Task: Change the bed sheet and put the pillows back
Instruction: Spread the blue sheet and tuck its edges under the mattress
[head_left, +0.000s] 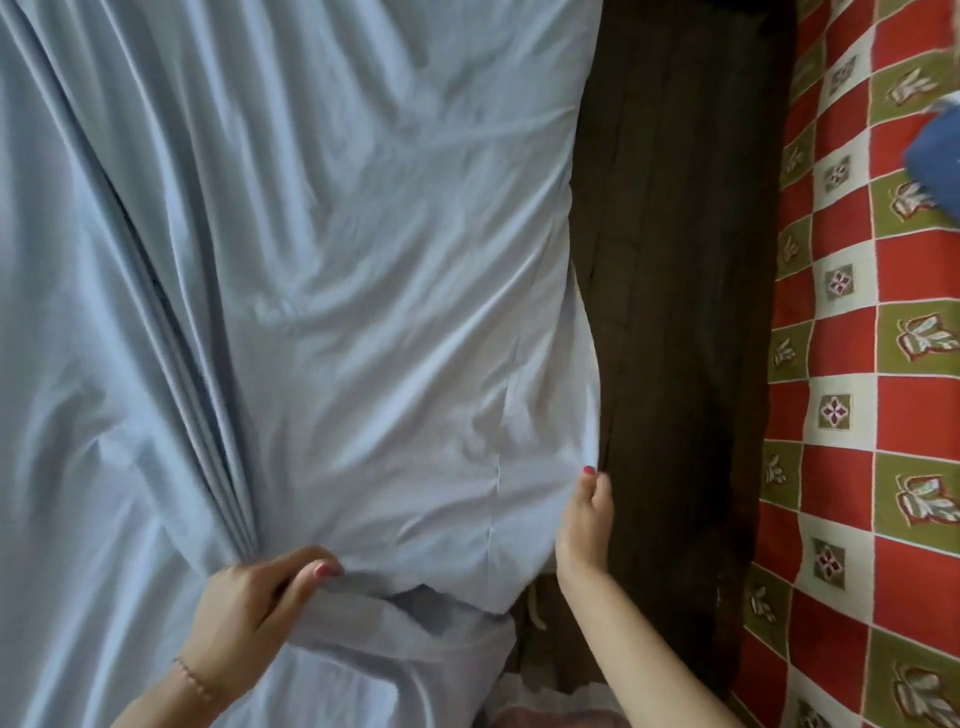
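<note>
Left hand (254, 597) grips bunched folds of sheet (322, 291). Right hand (587, 514) pinches sheet's right edge. Sheet pale blue, creased, spread across frame; dark brown surface (675, 312) beside it; red-green checkered cloth (883, 364) at right.

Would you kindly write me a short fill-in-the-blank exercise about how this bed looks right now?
1. The sheet being spread is light ____.
2. The left hand grips a bunched fold of the ____.
3. The right hand pinches the sheet's edge beside the dark ____ mattress.
4. The checked cloth on the right is red, white and ____.

Missing words: blue; sheet; brown; green
</note>
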